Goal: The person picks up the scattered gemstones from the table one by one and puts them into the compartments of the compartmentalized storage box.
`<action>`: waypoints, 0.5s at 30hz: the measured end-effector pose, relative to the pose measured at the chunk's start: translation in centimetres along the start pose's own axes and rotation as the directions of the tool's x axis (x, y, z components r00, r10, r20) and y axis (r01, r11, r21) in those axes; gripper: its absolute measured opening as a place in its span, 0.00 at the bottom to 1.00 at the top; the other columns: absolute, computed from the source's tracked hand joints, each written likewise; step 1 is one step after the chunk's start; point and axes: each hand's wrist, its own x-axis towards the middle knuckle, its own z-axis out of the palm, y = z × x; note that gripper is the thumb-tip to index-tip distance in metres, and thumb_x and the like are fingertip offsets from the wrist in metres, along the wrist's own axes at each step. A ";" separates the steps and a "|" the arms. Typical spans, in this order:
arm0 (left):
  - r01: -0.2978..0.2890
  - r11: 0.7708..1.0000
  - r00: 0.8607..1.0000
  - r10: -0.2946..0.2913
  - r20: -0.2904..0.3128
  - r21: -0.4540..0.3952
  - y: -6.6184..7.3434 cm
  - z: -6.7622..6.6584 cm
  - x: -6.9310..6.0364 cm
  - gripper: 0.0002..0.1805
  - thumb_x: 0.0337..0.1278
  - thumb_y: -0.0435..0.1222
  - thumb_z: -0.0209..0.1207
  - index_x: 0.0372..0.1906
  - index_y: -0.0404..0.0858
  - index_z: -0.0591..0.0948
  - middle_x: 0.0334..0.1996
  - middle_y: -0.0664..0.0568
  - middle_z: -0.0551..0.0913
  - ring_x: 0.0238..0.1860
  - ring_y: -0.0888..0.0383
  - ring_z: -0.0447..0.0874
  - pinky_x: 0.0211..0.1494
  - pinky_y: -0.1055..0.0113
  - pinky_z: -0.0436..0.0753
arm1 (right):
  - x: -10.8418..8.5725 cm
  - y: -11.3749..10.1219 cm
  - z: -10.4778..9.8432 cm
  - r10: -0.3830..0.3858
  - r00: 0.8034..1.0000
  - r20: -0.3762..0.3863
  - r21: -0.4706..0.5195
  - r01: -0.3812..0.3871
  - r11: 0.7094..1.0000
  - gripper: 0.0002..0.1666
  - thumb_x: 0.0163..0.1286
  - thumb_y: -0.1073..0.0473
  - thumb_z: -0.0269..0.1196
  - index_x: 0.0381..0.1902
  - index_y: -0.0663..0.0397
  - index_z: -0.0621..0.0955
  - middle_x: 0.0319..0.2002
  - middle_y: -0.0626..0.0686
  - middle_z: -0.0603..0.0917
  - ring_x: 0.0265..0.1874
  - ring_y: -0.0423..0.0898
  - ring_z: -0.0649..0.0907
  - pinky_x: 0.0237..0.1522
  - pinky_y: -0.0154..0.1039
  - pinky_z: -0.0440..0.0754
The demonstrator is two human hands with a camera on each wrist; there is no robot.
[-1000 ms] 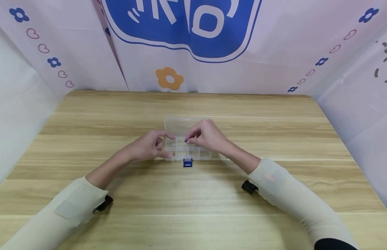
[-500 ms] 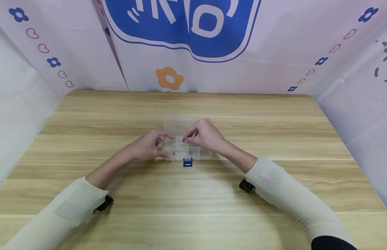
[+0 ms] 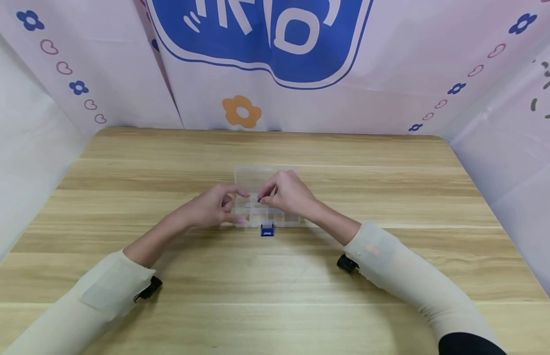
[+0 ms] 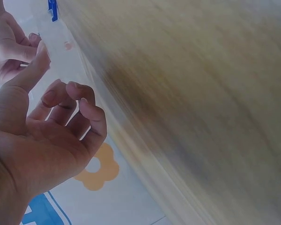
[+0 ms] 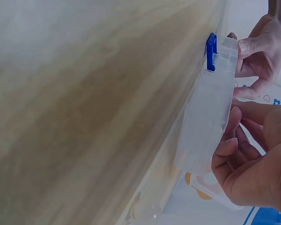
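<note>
At clear divided box (image 3: 276, 217), R fingers (image 3: 268, 187) pinch dk bit (image 3: 259, 200); L fingers (image 3: 235, 190) grip box end.

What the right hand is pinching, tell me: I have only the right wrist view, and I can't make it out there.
Observer: The head view shows the right hand pinching a small dark-blue piece; it's too small to identify.

Operator: Give me its place relative to the clear box.

Observer: It is at the far part of the box, just to the right of the left hand's index fingertip. I can't tell whether it touches the box.

Operator: Now describe the layout inside.

Observer: Seen from above, dividers split it into a far row and a near row; the right hand covers part of it, so I won't give a count.
</note>
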 end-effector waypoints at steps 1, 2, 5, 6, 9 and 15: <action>0.000 1.000 1.000 0.000 0.000 -0.001 0.0 0.0 0.0 0.33 0.55 0.30 0.75 0.65 0.26 0.76 0.14 0.57 0.63 0.17 0.63 0.59 0.24 0.72 0.64 | 0.0 0.0 0.0 -0.001 1.000 0.000 -0.006 0.001 1.000 0.03 0.65 0.69 0.72 0.34 0.59 0.92 0.36 0.54 0.92 0.28 0.42 0.87 0.31 0.31 0.84; 0.000 1.000 1.000 0.000 -0.001 0.000 0.0 0.0 0.0 0.33 0.55 0.29 0.75 0.65 0.26 0.76 0.14 0.57 0.63 0.17 0.63 0.59 0.24 0.72 0.64 | 0.0 -0.1 0.0 -0.002 1.000 0.000 -0.013 0.002 1.000 0.03 0.65 0.69 0.72 0.34 0.59 0.92 0.36 0.54 0.92 0.28 0.42 0.87 0.31 0.31 0.84; -0.002 1.000 1.000 0.002 0.000 -0.002 0.0 0.0 0.0 0.33 0.56 0.30 0.74 0.65 0.25 0.76 0.14 0.57 0.63 0.17 0.63 0.59 0.24 0.72 0.64 | 0.0 -0.2 -0.1 -0.008 1.000 0.001 -0.027 0.008 1.000 0.02 0.66 0.68 0.72 0.35 0.59 0.92 0.35 0.53 0.92 0.30 0.42 0.88 0.33 0.32 0.84; 0.000 1.000 1.000 0.000 0.000 -0.003 0.0 0.0 0.0 0.33 0.56 0.30 0.74 0.65 0.25 0.76 0.14 0.57 0.63 0.17 0.63 0.59 0.24 0.72 0.64 | 0.1 -0.2 -0.1 -0.012 1.000 0.001 -0.032 0.012 0.999 0.02 0.66 0.68 0.72 0.35 0.59 0.92 0.35 0.52 0.92 0.31 0.42 0.88 0.33 0.32 0.84; 0.005 1.000 1.000 -0.005 0.002 -0.002 0.0 0.0 0.0 0.33 0.56 0.30 0.74 0.65 0.25 0.75 0.14 0.57 0.63 0.17 0.63 0.59 0.23 0.72 0.64 | 0.1 -0.2 -0.1 -0.013 1.000 0.002 -0.037 0.013 0.999 0.02 0.66 0.67 0.72 0.35 0.59 0.91 0.35 0.52 0.92 0.31 0.43 0.88 0.34 0.32 0.84; 0.000 1.000 1.000 0.000 0.002 0.013 0.0 0.0 0.0 0.33 0.56 0.30 0.74 0.65 0.26 0.75 0.14 0.57 0.63 0.17 0.63 0.59 0.24 0.72 0.64 | -0.1 -0.1 -0.2 0.008 1.000 0.009 -0.020 -0.008 1.000 0.02 0.66 0.67 0.73 0.37 0.59 0.91 0.35 0.52 0.91 0.30 0.43 0.87 0.33 0.32 0.84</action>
